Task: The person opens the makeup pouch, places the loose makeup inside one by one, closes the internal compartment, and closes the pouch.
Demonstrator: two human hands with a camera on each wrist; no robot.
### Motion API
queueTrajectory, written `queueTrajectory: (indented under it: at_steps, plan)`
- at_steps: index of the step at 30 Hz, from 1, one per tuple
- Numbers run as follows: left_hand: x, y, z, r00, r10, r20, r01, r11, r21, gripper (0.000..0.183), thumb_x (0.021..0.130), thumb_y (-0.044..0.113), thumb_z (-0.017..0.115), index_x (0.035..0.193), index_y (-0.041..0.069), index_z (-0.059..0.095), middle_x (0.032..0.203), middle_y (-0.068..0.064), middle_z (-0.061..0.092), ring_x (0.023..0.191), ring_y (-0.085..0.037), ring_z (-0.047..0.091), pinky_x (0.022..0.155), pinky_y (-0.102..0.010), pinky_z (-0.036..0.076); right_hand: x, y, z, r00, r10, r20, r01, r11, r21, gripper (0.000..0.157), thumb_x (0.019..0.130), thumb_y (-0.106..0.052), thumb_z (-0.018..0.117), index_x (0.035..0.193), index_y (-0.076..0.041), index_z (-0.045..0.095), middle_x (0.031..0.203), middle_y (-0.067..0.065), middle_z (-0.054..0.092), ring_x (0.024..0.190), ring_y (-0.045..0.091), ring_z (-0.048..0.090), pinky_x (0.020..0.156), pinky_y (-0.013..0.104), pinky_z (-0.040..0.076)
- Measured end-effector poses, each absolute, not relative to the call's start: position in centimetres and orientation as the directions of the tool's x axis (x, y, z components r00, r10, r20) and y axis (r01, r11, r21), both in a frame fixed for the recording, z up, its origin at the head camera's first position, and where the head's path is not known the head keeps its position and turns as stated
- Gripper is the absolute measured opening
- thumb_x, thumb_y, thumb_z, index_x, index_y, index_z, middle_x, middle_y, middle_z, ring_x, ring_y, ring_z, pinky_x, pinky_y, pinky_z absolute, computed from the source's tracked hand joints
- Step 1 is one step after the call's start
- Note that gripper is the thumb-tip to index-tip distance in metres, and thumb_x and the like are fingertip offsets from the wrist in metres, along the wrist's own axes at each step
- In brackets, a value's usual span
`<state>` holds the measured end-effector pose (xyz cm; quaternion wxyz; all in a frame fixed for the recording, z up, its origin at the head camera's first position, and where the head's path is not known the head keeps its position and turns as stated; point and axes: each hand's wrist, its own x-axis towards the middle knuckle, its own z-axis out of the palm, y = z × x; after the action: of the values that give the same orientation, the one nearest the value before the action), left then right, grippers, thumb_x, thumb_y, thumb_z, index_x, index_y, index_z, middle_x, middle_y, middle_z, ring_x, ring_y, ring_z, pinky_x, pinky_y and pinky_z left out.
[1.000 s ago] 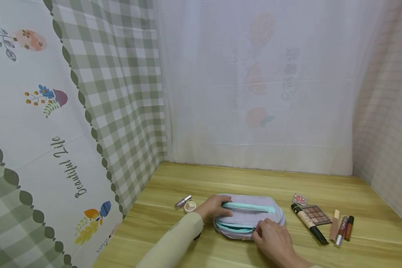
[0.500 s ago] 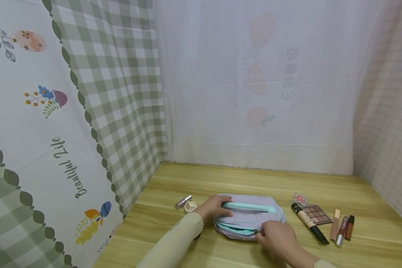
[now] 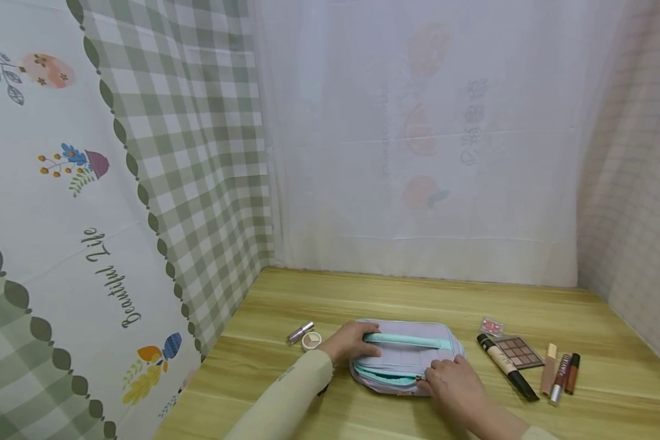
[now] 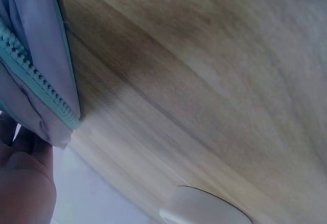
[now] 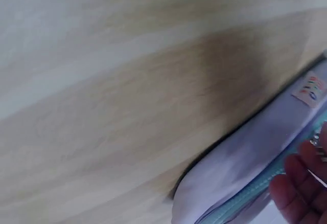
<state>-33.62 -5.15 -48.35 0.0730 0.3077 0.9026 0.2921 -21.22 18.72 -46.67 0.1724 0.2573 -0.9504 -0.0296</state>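
Note:
A lilac cosmetic bag (image 3: pixel 404 354) with a mint strap handle (image 3: pixel 409 340) lies on the wooden table. Along its front, the mint zipper (image 3: pixel 387 377) gapes on the left part. My left hand (image 3: pixel 353 342) holds the bag's left end, its fingertips by the strap's end; the left wrist view shows fingers (image 4: pixel 30 150) curled at the bag's edge. At the front right corner my right hand (image 3: pixel 456 385) pinches the zipper pull (image 5: pixel 316 141), which is partly hidden by the fingers. The bag's inside is mostly hidden.
Left of the bag lie a small tube (image 3: pixel 300 332) and a round compact (image 3: pixel 311 341). To the right are a blush case (image 3: pixel 492 327), an eyeshadow palette (image 3: pixel 519 352), a thick black-and-beige tube (image 3: pixel 507 366) and several lip gloss tubes (image 3: pixel 560 379). Cloth hangs behind and at both sides.
My right hand has moved slightly right along the zipper with the pull, and its fingers now overlap the bag's right corner. My left hand stays on the bag's left end.

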Motion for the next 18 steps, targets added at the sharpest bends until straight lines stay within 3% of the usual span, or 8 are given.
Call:
queueTrajectory:
  at_steps: [3,9,18]
  plan:
    - [-33.5,-5.2,-48.2,-0.802,0.596,0.044,0.509,0.643,0.572,0.029,0.085,0.025,0.080,0.112,0.015,0.071,0.139,-0.005,0.058,0.130,-0.020,0.050,0.108,-0.029,0.039,-21.1,19.0,-46.2,-0.824,-0.481,0.300,-0.485,0.872,0.066,0.021,0.085,-0.032,0.075,0.069,-0.021,0.067,0.067,-0.012,0.050,0.060,0.009,0.050,0.057,0.031,0.033]
    - [-33.2,-5.2,-47.9,-0.795,0.605,0.057,0.530,0.645,0.551,0.030,0.084,0.023,0.081,0.111,0.014,0.071,0.138,-0.005,0.058,0.129,-0.019,0.051,0.107,-0.028,0.040,-20.7,19.8,-45.3,-0.913,-0.326,0.246,-0.355,0.931,-0.084,0.012,0.083,-0.026,0.077,0.072,-0.025,0.074,0.070,-0.013,0.049,0.062,0.006,0.046,0.058,0.033,0.035]
    - [-33.2,-5.1,-48.2,-0.795,0.602,0.075,0.549,0.662,0.511,0.033,0.082,0.024,0.082,0.112,0.014,0.071,0.139,-0.002,0.058,0.129,-0.017,0.052,0.106,-0.025,0.039,-21.2,24.3,-44.1,-0.963,-0.208,0.169,-0.232,0.963,-0.137,0.008,0.083,-0.031,0.078,0.076,-0.026,0.077,0.078,-0.008,0.060,0.070,0.012,0.056,0.058,0.042,0.042]
